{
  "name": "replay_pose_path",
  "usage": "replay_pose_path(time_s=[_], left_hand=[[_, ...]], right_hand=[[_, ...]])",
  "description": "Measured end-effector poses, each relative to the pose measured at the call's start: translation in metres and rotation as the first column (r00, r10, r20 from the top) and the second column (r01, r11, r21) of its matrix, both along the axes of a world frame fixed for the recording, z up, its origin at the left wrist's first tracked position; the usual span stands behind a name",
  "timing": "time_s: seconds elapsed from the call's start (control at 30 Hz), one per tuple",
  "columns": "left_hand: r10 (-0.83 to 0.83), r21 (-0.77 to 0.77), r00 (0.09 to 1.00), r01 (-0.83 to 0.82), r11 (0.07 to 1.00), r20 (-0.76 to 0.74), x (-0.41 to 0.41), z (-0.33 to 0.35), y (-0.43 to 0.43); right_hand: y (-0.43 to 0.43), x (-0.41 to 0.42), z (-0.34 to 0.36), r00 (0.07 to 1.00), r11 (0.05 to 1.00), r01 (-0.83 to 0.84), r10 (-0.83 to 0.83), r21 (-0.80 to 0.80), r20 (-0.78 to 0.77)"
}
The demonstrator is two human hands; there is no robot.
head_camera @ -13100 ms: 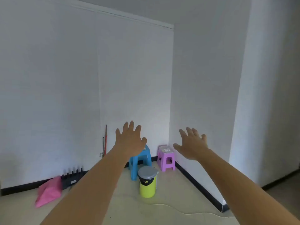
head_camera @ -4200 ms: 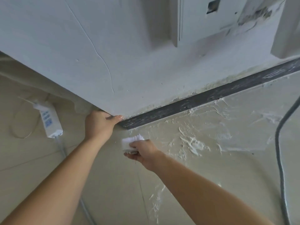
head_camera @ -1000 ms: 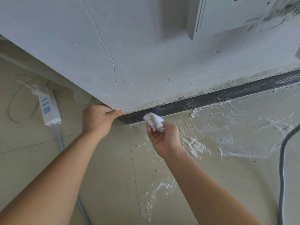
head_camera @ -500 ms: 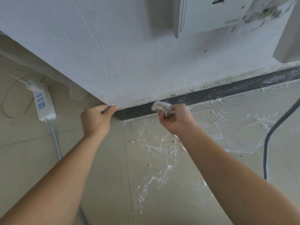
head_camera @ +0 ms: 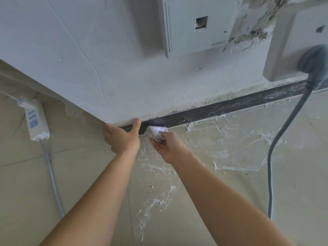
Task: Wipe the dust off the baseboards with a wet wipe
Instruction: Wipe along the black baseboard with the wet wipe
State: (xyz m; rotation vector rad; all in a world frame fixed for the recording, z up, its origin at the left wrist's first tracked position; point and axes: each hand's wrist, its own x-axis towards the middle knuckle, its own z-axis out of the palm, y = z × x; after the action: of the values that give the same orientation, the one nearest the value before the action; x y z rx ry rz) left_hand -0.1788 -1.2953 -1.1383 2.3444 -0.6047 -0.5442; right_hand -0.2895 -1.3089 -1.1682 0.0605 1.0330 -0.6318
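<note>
At the bottom of the view two bare forearms reach forward over the pale floor (head_camera: 53, 174), which carries white plaster smears (head_camera: 221, 139) ahead of the arms. A grey cable (head_camera: 270, 174) runs up the right side of the floor, and a white power strip (head_camera: 35, 119) lies on the left with its own cord trailing toward the viewer. Further on, the right hand (head_camera: 166, 148) is turned palm up, its thumb and fingertips pinching a crumpled wet wipe (head_camera: 157, 131); the wipe touches the lower edge of the dark baseboard (head_camera: 230, 105), just beside the left thumb. The left hand (head_camera: 122, 139) rests on the baseboard's end at the wall's corner, thumb straight and laid up across the strip, the other fingers close together and bent round the corner with their tips out of sight. The baseboard stretches away to the right, streaked with pale dust. Above it rises the white wall (head_camera: 124, 68), with a thin crack. Farthest off, a white box (head_camera: 195, 23) with a small square opening is fixed to the wall, and a grey plug (head_camera: 314, 66) sits in a socket plate (head_camera: 298, 41) at the right
</note>
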Motion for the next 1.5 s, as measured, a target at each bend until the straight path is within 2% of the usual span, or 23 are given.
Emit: replay_pose_path(time_s=[0.2, 0.27, 0.4, 0.47, 0.53, 0.63, 0.7, 0.73, 0.83, 1.03, 1.1, 1.17, 1.2, 1.27, 1.33, 1.43, 1.5], left_hand=[[0.037, 0.032, 0.999, -0.038, 0.999, 0.018, 0.004, -0.003, -0.005], [0.056, 0.019, 0.998, -0.057, 0.998, 0.010, 0.004, -0.003, -0.006], [0.106, 0.001, 0.994, -0.106, 0.994, -0.009, 0.001, -0.004, -0.006], [0.123, -0.004, 0.992, -0.123, 0.992, -0.011, -0.001, -0.004, -0.006], [0.126, -0.007, 0.992, -0.126, 0.992, -0.004, -0.001, -0.006, -0.006], [0.126, -0.018, 0.992, -0.126, 0.992, 0.008, -0.001, -0.008, -0.004], [0.133, -0.035, 0.991, -0.132, 0.991, 0.017, 0.000, -0.008, -0.003], [0.136, -0.039, 0.991, -0.135, 0.990, 0.018, 0.000, -0.007, -0.002], [0.129, -0.045, 0.992, -0.128, 0.991, 0.010, -0.001, -0.003, -0.004], [0.122, -0.036, 0.992, -0.121, 0.992, 0.015, 0.000, 0.000, -0.006], [0.126, -0.037, 0.992, -0.125, 0.991, 0.015, -0.001, 0.000, -0.006], [0.130, -0.036, 0.991, -0.130, 0.991, 0.010, -0.001, -0.001, -0.005], [0.134, -0.033, 0.991, -0.133, 0.991, 0.007, -0.001, -0.002, -0.004], [0.141, -0.021, 0.990, -0.141, 0.990, 0.011, -0.001, -0.003, -0.002], [0.134, -0.010, 0.991, -0.134, 0.991, 0.014, -0.001, -0.003, -0.002], [0.129, 0.015, 0.991, -0.130, 0.991, 0.021, 0.000, -0.002, -0.003], [0.125, 0.037, 0.992, -0.125, 0.991, 0.019, 0.001, -0.001, -0.004]], right_hand=[[-0.032, -0.048, 0.005, 0.994, 0.994, 0.106, -0.107, -0.033, -0.014], [-0.035, -0.072, 0.003, 0.982, 0.983, 0.171, -0.176, -0.072, -0.066], [-0.036, -0.108, -0.017, 0.873, 0.898, 0.426, -0.440, -0.109, -0.211], [-0.026, -0.112, -0.020, 0.837, 0.875, 0.473, -0.484, -0.106, -0.256], [-0.010, -0.095, -0.015, 0.882, 0.904, 0.421, -0.427, -0.074, -0.201], [0.013, -0.048, -0.010, 0.982, 0.992, 0.112, -0.118, -0.049, -0.146], [0.016, -0.024, -0.010, 0.978, 0.999, -0.030, 0.023, -0.033, -0.208], [0.013, -0.018, -0.008, 0.976, 0.999, -0.040, 0.033, -0.030, -0.217], [-0.015, -0.032, 0.003, 0.989, 0.995, 0.054, -0.065, -0.083, -0.136], [-0.040, -0.102, 0.011, 0.968, 0.958, 0.194, -0.222, -0.212, -0.114], [-0.038, -0.122, 0.009, 0.926, 0.911, 0.344, -0.369, -0.227, -0.079], [-0.034, -0.133, 0.005, 0.855, 0.853, 0.495, -0.512, -0.168, -0.078], [-0.029, -0.133, 0.003, 0.841, 0.845, 0.520, -0.532, -0.128, -0.098], [-0.015, -0.116, -0.001, 0.902, 0.914, 0.400, -0.405, -0.062, -0.149], [-0.002, -0.087, -0.002, 0.976, 0.988, 0.145, -0.150, -0.046, -0.155], [0.004, -0.046, -0.001, 0.980, 0.991, -0.128, 0.119, -0.049, -0.159], [-0.003, -0.030, 0.001, 0.958, 0.978, -0.202, 0.187, -0.048, -0.217]])
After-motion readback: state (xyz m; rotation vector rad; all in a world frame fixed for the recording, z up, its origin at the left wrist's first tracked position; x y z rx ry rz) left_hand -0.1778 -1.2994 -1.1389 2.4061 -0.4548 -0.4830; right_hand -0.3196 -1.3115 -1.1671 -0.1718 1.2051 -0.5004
